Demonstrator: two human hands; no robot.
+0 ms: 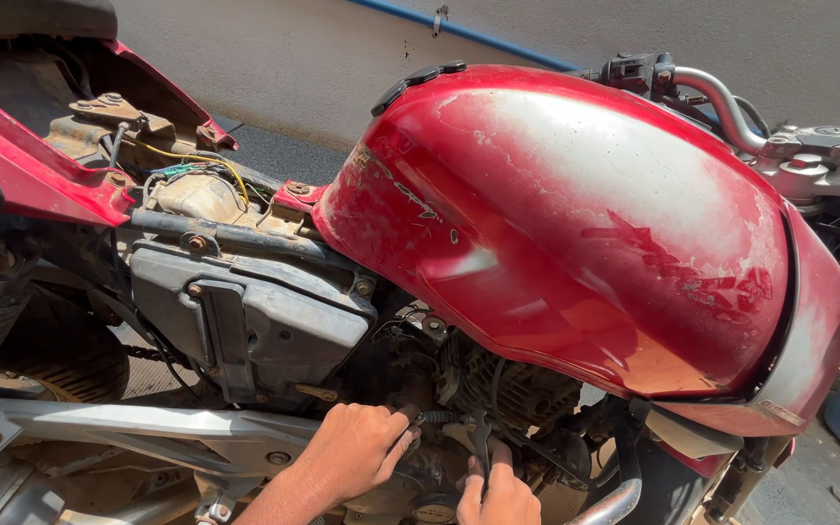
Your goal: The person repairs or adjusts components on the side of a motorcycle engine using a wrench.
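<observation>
A faded red fuel tank (pixel 585 224) of a motorcycle fills the middle of the view, with its seat removed. Below the tank, my left hand (pixel 352 449) reaches into the engine area (pixel 498 384), its fingers closed around a small dark part I cannot make out. Close to its right, my right hand (pixel 500 491) grips a thin dark cable or tool that runs up toward the finned cylinder. Both hands sit low at the frame's bottom edge, partly cut off.
A grey air-box cover (pixel 255 321) sits left of the hands under exposed wiring (pixel 196 165). The handlebar (pixel 721 97) and top clamp are at the upper right. A rear tyre (pixel 41 360) shows at the left. A pale wall runs behind.
</observation>
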